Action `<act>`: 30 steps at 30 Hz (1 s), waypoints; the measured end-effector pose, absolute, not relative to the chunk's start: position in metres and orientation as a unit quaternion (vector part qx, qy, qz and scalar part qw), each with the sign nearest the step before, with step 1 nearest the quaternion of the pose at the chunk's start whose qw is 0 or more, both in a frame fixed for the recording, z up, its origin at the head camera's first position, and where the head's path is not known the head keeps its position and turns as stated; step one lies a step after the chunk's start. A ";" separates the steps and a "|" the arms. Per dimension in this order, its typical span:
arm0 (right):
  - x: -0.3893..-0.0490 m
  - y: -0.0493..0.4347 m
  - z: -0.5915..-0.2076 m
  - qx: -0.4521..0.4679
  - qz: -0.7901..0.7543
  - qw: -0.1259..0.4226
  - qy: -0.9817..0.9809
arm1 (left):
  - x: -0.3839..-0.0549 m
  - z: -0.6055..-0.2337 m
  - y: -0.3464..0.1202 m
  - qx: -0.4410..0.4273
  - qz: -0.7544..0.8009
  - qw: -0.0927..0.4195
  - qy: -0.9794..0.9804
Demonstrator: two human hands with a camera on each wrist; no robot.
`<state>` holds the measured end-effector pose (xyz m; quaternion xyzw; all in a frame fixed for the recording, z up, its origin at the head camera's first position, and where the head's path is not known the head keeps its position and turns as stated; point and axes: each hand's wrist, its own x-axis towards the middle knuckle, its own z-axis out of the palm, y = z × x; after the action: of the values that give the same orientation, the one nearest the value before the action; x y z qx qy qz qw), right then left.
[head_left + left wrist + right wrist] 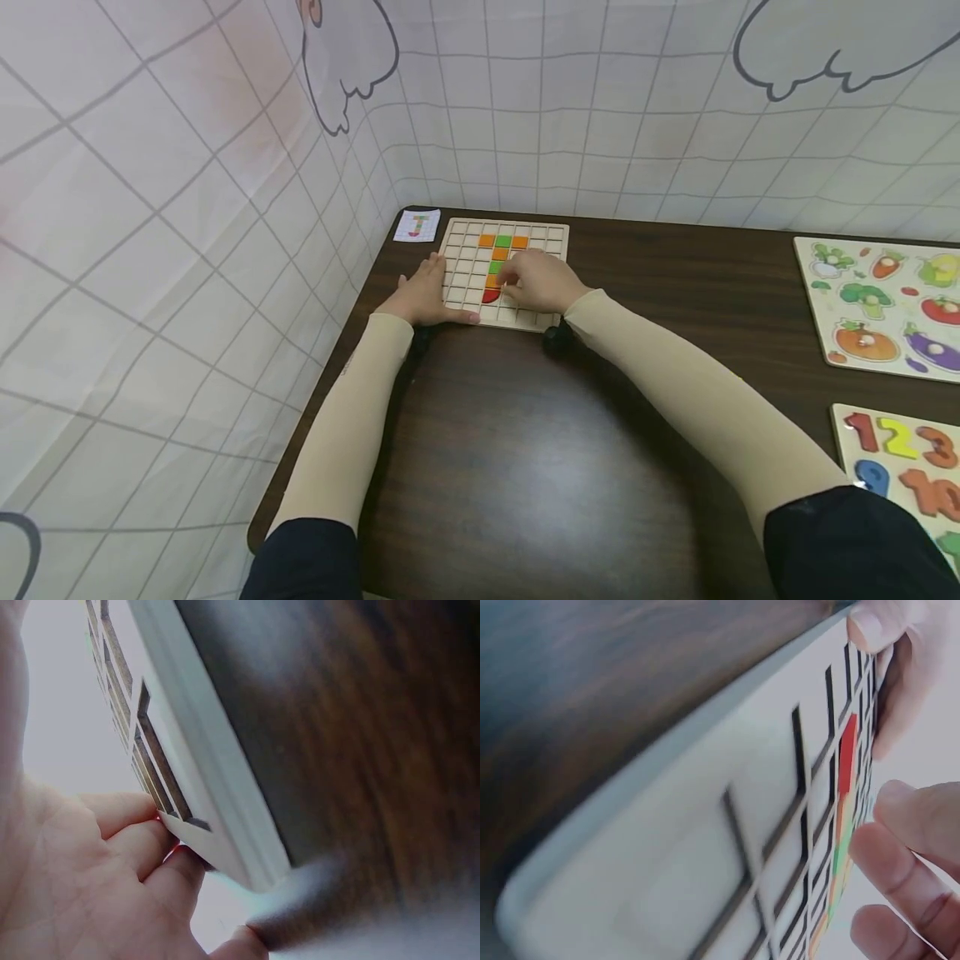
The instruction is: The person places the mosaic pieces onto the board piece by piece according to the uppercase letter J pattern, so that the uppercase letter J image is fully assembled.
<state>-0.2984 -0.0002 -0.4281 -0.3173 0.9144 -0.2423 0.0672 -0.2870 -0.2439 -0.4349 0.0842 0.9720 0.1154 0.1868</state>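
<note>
A pale wooden grid board point(466, 254) lies at the table's far left. Orange and green square tiles point(503, 241) form a short row with a column below it. A red round-edged piece point(491, 296) sits at the column's near end. My left hand point(426, 293) rests against the board's near left corner, its fingers point(176, 881) touching the side and its thumb along the near edge. Over the board, right of the column, is my right hand point(542, 282). Its bent thumb and fingers point(885, 859) stand slightly apart, with nothing visible between them.
A small card point(416, 226) with a coloured J-shaped pattern lies left of the board. On the right are a vegetable puzzle board point(817, 312) and a number puzzle board point(843, 425). White gridded cloth point(570, 125) rises behind and left of the dark table point(555, 467).
</note>
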 end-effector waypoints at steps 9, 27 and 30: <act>-0.294 0.050 -0.430 -0.297 -0.225 0.093 0.923 | -0.288 -0.436 -0.244 0.084 0.122 0.185 0.972; -0.291 0.083 -0.426 -0.248 -0.178 0.130 0.943 | -0.289 -0.442 -0.248 0.089 0.134 0.186 0.969; -0.290 0.087 -0.425 -0.239 -0.181 0.127 0.945 | -0.289 -0.441 -0.247 0.089 0.133 0.185 0.970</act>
<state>-0.2902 0.0870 -0.4254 -0.2394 0.9453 -0.1812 0.1272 -0.2889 -0.2468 -0.4409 0.0887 0.9697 0.1327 0.1849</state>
